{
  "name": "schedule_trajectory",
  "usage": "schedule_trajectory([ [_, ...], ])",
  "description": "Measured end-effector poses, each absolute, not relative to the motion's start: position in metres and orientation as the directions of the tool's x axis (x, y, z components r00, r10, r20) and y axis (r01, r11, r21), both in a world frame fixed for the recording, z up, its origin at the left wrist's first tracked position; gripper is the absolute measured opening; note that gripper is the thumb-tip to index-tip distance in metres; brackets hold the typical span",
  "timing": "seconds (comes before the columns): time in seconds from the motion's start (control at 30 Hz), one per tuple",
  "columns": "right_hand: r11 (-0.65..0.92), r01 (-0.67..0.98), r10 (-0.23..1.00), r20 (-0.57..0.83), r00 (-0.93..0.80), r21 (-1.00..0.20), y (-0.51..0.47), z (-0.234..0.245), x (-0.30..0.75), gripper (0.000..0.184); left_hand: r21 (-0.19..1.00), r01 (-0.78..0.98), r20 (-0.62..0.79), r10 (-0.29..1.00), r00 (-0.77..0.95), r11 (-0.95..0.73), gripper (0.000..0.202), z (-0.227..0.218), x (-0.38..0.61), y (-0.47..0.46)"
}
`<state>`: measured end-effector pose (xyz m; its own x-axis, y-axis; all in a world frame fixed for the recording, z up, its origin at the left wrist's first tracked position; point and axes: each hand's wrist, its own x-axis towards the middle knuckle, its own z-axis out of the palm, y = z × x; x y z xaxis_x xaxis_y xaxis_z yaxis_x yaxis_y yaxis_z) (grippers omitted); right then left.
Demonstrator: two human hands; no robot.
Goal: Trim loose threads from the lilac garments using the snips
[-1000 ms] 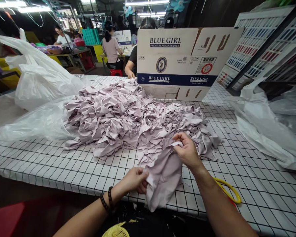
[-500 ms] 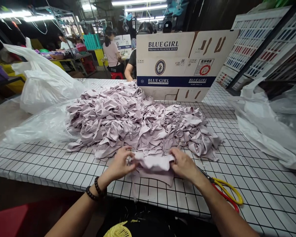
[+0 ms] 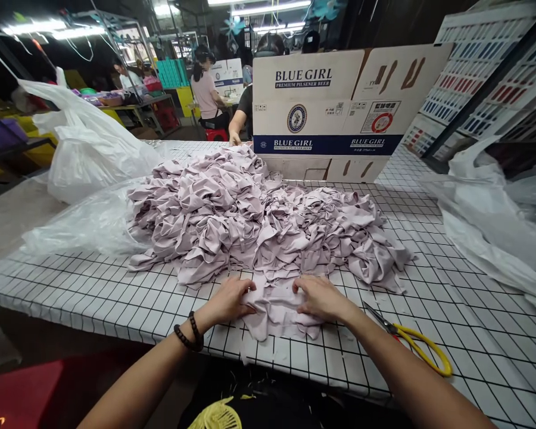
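A big heap of pale lilac fabric pieces [image 3: 259, 220] lies on the white grid-patterned table [image 3: 429, 322]. One lilac piece [image 3: 274, 313] lies flat at the table's near edge, in front of the heap. My left hand [image 3: 230, 301] presses on its left side with fingers curled on the cloth. On the piece's right side my right hand [image 3: 319, 298] rests palm down, fingers bent over the cloth. Both hands hold the piece against the tabletop.
Yellow-handled scissors [image 3: 411, 342] lie just right of my right forearm. A Blue Girl cardboard box [image 3: 330, 113] stands behind the heap. White plastic bags sit at the left [image 3: 89, 149] and right [image 3: 495, 226]. People sit at tables in the background.
The lilac piece hung from my raised hands over the table edge; both hands have since lowered it and now press it flat on the table in front of the heap.
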<state>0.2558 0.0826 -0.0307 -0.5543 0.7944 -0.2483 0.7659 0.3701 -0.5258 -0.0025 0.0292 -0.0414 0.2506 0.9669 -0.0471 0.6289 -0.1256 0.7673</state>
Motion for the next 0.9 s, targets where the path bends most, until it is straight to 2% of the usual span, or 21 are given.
schedule_trajectory([
  [0.2, 0.353, 0.647, 0.762, -0.194, -0.618, -0.675, 0.089, -0.03, 0.257, 0.023, 0.839, 0.53, 0.034, 0.984, 0.175, -0.123, 0.026, -0.039, 0.0, 0.026],
  [0.37, 0.199, 0.509, 0.763, -0.193, -0.616, -0.837, 0.088, -0.018, 0.266, 0.033, 0.904, 0.424, 0.124, 0.982, -0.143, -0.053, 0.02, -0.045, 0.011, 0.028],
  [0.5, 0.138, 0.496, 0.77, -0.222, -0.598, -0.857, 0.086, -0.011, 0.276, 0.04, 0.902, 0.433, 0.176, 0.909, -0.379, 0.005, 0.018, -0.04, 0.017, 0.035],
  [0.6, 0.083, 0.591, 0.912, -0.178, -0.369, -0.803, 0.089, -0.013, 0.281, 0.025, 0.868, 0.496, 0.197, 0.905, -0.378, 0.018, 0.021, -0.03, 0.013, 0.037],
  [0.67, 0.03, 0.656, 0.991, -0.064, -0.119, -0.755, 0.089, -0.017, 0.282, 0.016, 0.84, 0.542, 0.204, 0.918, -0.341, 0.015, 0.021, -0.026, 0.01, 0.035],
  [0.73, -0.011, 0.706, 0.994, 0.072, 0.088, -0.709, 0.086, -0.023, 0.28, 0.012, 0.819, 0.573, 0.21, 0.917, -0.34, 0.025, 0.022, -0.026, 0.01, 0.033],
  [0.8, -0.034, 0.742, 0.971, 0.155, 0.184, -0.67, 0.081, -0.03, 0.278, 0.014, 0.807, 0.588, 0.206, 0.91, -0.359, 0.049, 0.022, -0.029, 0.011, 0.03],
  [0.9, -0.064, 0.774, 0.966, 0.156, 0.208, -0.63, 0.074, -0.04, 0.278, 0.015, 0.807, 0.587, 0.142, 0.945, -0.294, 0.062, 0.023, -0.039, 0.014, 0.027],
])
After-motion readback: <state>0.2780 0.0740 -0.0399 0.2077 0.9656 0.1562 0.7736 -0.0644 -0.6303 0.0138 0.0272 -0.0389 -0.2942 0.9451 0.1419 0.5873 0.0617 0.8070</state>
